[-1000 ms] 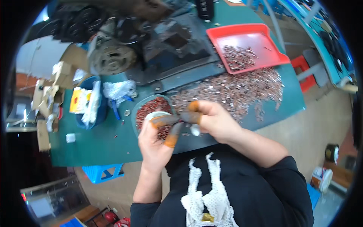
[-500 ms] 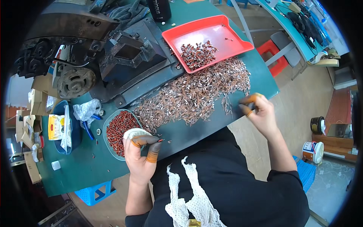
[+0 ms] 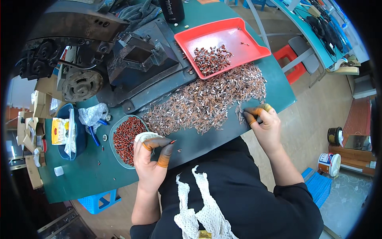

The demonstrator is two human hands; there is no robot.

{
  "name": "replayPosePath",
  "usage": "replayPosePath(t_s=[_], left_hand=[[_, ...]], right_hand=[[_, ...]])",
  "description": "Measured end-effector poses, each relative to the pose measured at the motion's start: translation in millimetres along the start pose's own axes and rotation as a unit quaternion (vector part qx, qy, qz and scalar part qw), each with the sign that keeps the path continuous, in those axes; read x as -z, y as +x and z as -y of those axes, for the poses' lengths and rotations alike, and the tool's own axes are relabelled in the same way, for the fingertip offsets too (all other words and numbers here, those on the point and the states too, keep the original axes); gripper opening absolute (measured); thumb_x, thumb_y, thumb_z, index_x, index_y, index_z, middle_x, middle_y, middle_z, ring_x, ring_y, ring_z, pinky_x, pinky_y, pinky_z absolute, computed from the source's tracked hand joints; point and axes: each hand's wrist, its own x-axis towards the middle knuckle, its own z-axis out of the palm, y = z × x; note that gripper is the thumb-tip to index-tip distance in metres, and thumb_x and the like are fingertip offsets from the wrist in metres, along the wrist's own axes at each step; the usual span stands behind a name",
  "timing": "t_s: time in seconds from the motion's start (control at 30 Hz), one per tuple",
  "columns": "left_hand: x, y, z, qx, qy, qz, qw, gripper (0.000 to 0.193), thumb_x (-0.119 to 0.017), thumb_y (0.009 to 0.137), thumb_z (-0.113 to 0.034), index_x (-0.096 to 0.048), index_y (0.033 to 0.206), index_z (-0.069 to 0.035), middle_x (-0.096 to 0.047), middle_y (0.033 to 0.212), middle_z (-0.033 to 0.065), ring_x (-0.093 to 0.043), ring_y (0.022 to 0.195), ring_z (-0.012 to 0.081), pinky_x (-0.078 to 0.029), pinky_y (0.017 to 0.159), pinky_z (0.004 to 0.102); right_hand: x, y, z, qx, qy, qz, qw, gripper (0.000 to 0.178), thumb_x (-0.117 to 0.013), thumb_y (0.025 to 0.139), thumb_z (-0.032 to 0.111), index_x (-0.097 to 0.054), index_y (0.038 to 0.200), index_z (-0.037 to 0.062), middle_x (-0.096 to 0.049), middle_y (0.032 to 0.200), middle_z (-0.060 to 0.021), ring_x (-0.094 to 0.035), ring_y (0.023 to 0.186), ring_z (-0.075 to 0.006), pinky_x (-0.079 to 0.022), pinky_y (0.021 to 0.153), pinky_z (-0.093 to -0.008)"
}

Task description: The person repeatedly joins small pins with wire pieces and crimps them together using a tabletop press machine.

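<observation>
My left hand, with dark-stained orange finger cots on thumb and forefinger, pinches a small red part at its fingertips. It is held over the edge of a clear tub full of small dark-red parts. At the right end of a wide pile of small copper and silver metal pieces, my right hand has its cot-covered thumb and forefinger brought together. Whatever may be between those fingertips is too small to make out.
A red tray holding red-and-silver parts stands behind the pile. A heavy black machine takes up the far left. Left of the tub are a dark blue bin, a plastic bag and a white cap. A black bottle stands behind.
My right hand has come left and slightly down to the pile's right end, its fingers closing. My left hand keeps its pinch on the red part, nearly still. The whole view has shifted slightly.
</observation>
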Motion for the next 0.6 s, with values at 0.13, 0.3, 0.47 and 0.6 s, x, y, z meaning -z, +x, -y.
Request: replayPosePath(t_s=[0.13, 0.3, 0.47, 0.6], left_hand=[[5, 9, -1, -0.015, 0.019, -0.001, 1.0, 0.016, -0.078, 0.075, -0.006, -0.068, 0.088, -0.006, -0.063, 0.086, 0.0056, -0.056, 0.084, 0.0237, -0.044, 0.077, 0.034], [11, 36, -3, -0.034, 0.04, -0.061, 0.997, 0.019, -0.079, 0.073, -0.004, -0.068, 0.089, -0.007, -0.063, 0.087, 0.006, -0.056, 0.085, 0.0251, -0.043, 0.076, 0.035], [18, 98, 11, -0.254, 0.214, -0.198, 0.922, 0.027, -0.079, 0.071, -0.006, -0.066, 0.094, -0.01, -0.061, 0.092, 0.0059, -0.056, 0.09, 0.0288, -0.04, 0.082, 0.0402], [15, 136, 23, -0.296, 0.279, -0.263, 0.875, 0.028, -0.079, 0.072, -0.012, -0.059, 0.092, -0.013, -0.06, 0.093, 0.0039, -0.055, 0.089, 0.0282, -0.039, 0.079, 0.0414]], right_hand=[[-4, 6, -4, 0.016, -0.041, 0.01, 0.999, 0.012, -0.075, 0.078, 0.003, -0.068, 0.087, 0.0031, -0.065, 0.084, -0.0097, -0.062, 0.085, -0.0256, -0.049, 0.074, -0.0342], [-2, 39, 15, 0.076, 0.037, -0.011, 0.996, 0.012, -0.07, 0.084, 0.004, -0.062, 0.092, 0.0009, -0.062, 0.091, -0.009, -0.058, 0.082, -0.0231, -0.047, 0.073, -0.0322], [-32, 114, 86, 0.101, 0.189, 0.042, 0.976, 0.013, -0.067, 0.09, 0.011, -0.061, 0.092, 0.0002, -0.057, 0.086, -0.0061, -0.056, 0.073, -0.0108, -0.046, 0.065, -0.024], [-73, 157, 134, 0.153, 0.194, 0.028, 0.969, 0.015, -0.068, 0.09, 0.012, -0.063, 0.093, -0.0013, -0.058, 0.084, -0.0054, -0.057, 0.073, -0.0101, -0.046, 0.065, -0.025]])
